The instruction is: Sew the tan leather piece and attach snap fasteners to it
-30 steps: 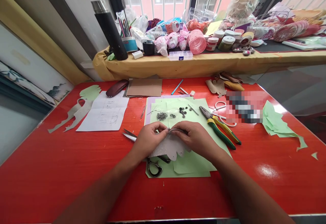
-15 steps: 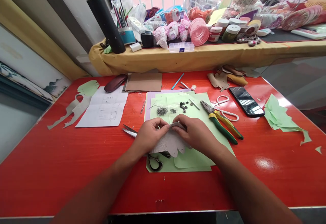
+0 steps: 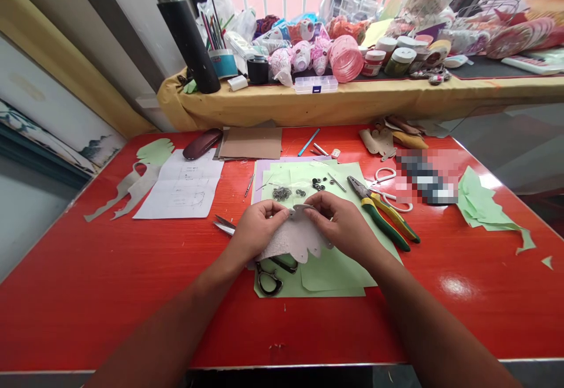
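Observation:
A pale grey piece of leather or felt (image 3: pixel 293 238) with a scalloped edge and small holes is held up between both hands. My left hand (image 3: pixel 263 226) pinches its upper left edge between thumb and fingers. My right hand (image 3: pixel 339 220) grips the upper right part, where a rounded flap stands up. Under the piece lie green paper sheets (image 3: pixel 335 276) and dark-handled scissors (image 3: pixel 269 282), whose blades stick out left of my left hand. Just beyond the hands are a heap of small metal rings (image 3: pixel 282 193) and several dark snap-like parts (image 3: pixel 318 184).
Pliers (image 3: pixel 383 214) with green and yellow handles and white-handled scissors (image 3: pixel 394 201) lie to the right. A written sheet (image 3: pixel 178 185) and grey scraps (image 3: pixel 127 191) are on the left. Brown card (image 3: pixel 251 143) lies at the back. A crowded ledge (image 3: pixel 264 103) runs behind the red table (image 3: pixel 132 294).
The grey piece has been tilted and spread flatter, so its rounded flap and more of its face show. Both hands stay close together, and the right one has shifted slightly up and right.

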The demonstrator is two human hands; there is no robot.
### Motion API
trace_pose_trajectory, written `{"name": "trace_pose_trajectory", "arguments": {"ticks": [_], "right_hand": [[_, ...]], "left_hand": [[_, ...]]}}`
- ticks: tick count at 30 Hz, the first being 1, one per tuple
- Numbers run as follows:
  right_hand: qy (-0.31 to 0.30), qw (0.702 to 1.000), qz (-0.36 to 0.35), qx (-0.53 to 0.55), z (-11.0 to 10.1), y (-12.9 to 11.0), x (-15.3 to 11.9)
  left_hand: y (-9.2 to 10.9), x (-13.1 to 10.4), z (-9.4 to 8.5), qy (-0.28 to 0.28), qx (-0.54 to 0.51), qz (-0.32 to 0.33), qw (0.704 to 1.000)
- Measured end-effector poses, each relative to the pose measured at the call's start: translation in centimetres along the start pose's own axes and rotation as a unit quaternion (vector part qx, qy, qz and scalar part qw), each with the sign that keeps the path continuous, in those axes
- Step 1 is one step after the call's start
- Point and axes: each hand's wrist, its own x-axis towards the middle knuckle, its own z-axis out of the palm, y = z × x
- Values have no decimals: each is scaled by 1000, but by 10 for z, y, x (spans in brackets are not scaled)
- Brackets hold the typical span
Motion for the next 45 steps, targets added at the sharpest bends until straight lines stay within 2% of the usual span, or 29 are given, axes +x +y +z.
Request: {"name": "trace_pose_trajectory", "arguments": {"ticks": [10, 16, 23, 28, 36, 45], "right_hand": [[-24, 996, -54, -73, -1, 2, 1], [-59, 989, -95, -95, -3, 2, 1], [-100, 982, -85, -136, -5, 2, -1], [-88, 980, -67, -165, -4, 0, -2], [-69, 977, -58, -193, 1, 0, -1], [-63, 985, -65, -146, 0, 1, -1]], "left_hand": [[0, -2, 1, 2, 50, 33, 998], [3, -3, 2, -1, 73, 33, 997], [4, -5, 3, -20, 90, 41, 995], [3, -5, 2, -45, 66, 44, 996], [1, -2, 1, -67, 43, 10, 997], [2, -2, 2, -46, 54, 31, 997]]}}
